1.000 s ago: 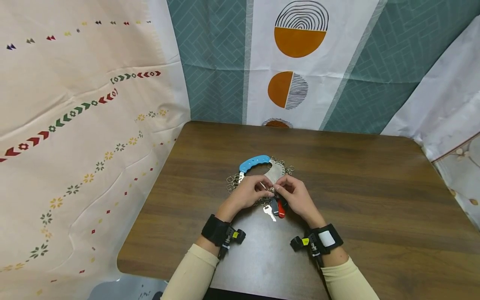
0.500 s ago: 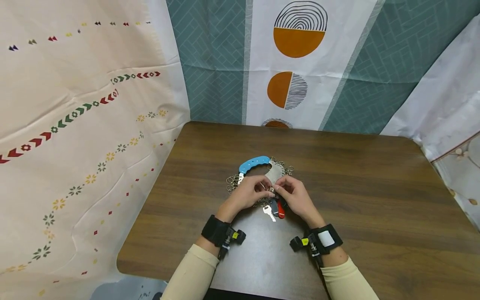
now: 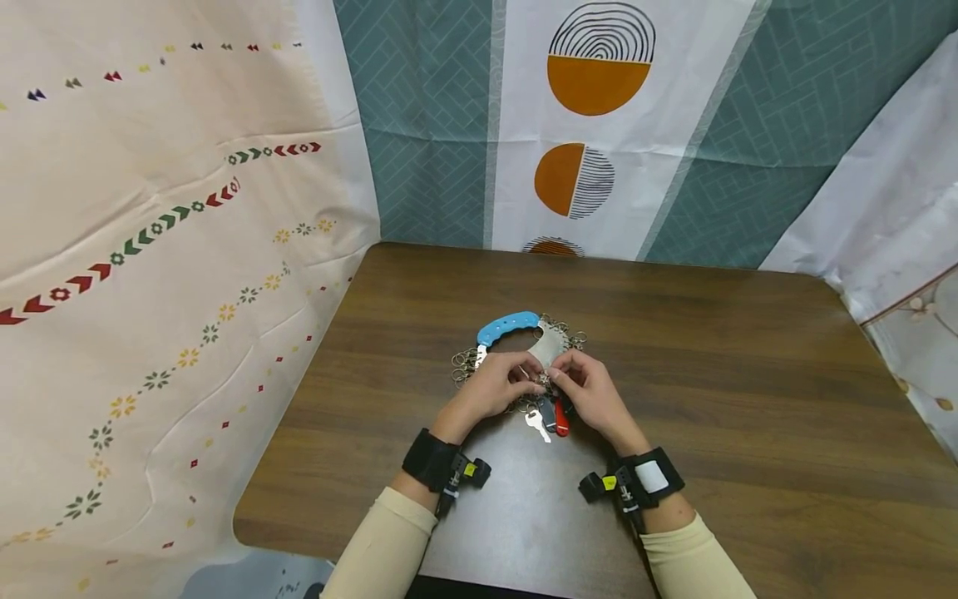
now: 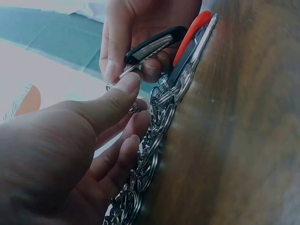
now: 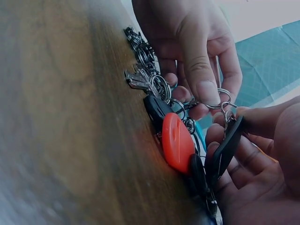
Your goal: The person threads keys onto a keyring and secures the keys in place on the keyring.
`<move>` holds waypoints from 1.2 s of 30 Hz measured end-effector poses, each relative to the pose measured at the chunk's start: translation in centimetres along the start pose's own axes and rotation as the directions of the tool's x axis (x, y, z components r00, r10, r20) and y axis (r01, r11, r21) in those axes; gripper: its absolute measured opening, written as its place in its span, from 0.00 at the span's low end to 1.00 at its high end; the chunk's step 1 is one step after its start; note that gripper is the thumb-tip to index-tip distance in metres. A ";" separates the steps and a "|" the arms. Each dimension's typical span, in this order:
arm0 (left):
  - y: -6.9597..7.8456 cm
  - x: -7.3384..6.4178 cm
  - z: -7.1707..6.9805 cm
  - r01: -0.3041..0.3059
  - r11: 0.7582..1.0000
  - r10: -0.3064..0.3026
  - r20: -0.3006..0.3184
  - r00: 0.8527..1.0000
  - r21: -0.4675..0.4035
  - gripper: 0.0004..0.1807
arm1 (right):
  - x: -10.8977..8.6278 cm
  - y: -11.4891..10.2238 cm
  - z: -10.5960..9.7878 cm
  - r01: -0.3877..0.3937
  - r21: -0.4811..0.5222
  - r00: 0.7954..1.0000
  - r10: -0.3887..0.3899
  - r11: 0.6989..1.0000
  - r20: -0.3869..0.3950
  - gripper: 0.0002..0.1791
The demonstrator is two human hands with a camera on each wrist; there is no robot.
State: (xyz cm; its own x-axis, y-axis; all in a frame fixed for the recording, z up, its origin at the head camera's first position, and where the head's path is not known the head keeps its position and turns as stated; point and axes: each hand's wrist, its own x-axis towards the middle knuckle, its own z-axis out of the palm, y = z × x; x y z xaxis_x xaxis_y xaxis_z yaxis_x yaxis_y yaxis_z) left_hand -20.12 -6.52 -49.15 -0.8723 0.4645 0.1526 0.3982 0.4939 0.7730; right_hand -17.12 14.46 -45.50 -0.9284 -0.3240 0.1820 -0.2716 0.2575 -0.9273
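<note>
On the table lies a large metal key holder with a blue grip (image 3: 509,324) and many small split rings (image 3: 464,366) along its edge. My left hand (image 3: 497,384) pinches a split ring (image 5: 228,92) between thumb and fingertips at the near side. My right hand (image 3: 593,391) pinches a black fob (image 5: 228,147) by its ring end, close against that split ring. Whether the two rings are threaded together is hard to tell. A red fob (image 3: 561,418), a dark fob (image 3: 548,413) and a silver key (image 3: 536,423) hang from the holder below my hands.
The brown wooden table (image 3: 711,374) extends to both sides. A patterned teal and white curtain (image 3: 434,150) hangs behind it, and a cream printed cloth (image 3: 150,249) is at the left. Black straps with cameras sit on both wrists.
Both hands stay in place, with only slight movement at the fingertips around the rings. The key holder has barely shifted.
</note>
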 end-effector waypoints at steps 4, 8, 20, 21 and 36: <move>0.0 0.0 0.0 -0.014 1.000 0.014 -0.007 1.000 0.019 0.11 | 0.0 -0.1 -0.1 -0.003 0.002 1.000 0.003 1.000 0.008 0.05; 0.0 -0.1 0.1 -0.022 0.998 0.023 -0.019 1.000 0.056 0.12 | -0.1 -0.2 -0.1 -0.004 -0.003 1.000 0.004 1.000 0.011 0.05; 0.1 0.1 0.1 -0.021 1.000 0.020 0.017 1.000 0.007 0.15 | 0.0 0.2 0.0 0.010 0.004 1.000 -0.010 1.000 -0.003 0.05; 0.1 0.1 0.1 -0.024 1.000 0.024 0.019 1.000 0.006 0.14 | 0.0 0.3 0.0 0.010 0.003 1.000 -0.010 1.000 -0.004 0.05; 0.1 0.1 0.1 -0.029 0.999 0.028 0.006 1.000 0.035 0.12 | 0.0 0.2 -0.1 0.000 -0.034 1.000 0.000 0.999 0.018 0.05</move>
State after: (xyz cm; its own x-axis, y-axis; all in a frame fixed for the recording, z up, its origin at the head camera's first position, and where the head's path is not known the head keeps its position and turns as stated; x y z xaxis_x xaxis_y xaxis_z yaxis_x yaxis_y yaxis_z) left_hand -20.11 -6.36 -49.18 -0.8589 0.4828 0.1707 0.4327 0.5060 0.7461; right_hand -17.17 14.60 -45.66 -0.9238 -0.3403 0.1758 -0.2804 0.2881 -0.9156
